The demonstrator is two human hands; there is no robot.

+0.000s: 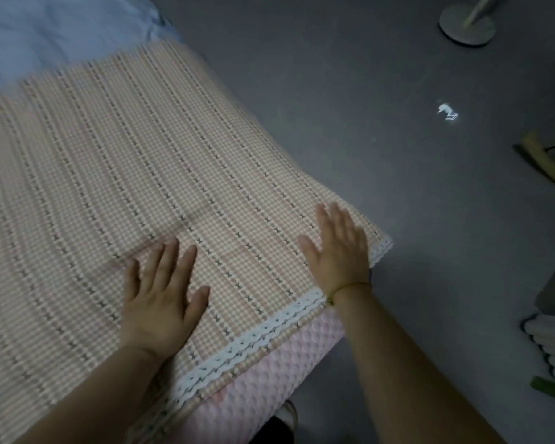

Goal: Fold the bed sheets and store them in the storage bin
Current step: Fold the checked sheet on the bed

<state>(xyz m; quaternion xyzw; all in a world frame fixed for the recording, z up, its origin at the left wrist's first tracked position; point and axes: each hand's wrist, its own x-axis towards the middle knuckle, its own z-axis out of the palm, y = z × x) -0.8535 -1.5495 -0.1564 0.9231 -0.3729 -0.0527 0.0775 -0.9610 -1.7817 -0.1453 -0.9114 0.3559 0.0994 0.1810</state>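
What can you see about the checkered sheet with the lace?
The sheet is woven-looking cloth in tiny peach-and-white checks, with lines of small dark crosses and white lace trim along its near edge. It lies flat on a pink quilted mattress, reaching its corner. The left hand rests flat mid-sheet, the right hand near the corner.

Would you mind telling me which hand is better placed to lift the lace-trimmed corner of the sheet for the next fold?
Probably the right hand: it lies flat on the sheet right beside the lace corner, while the left hand rests flat further in.
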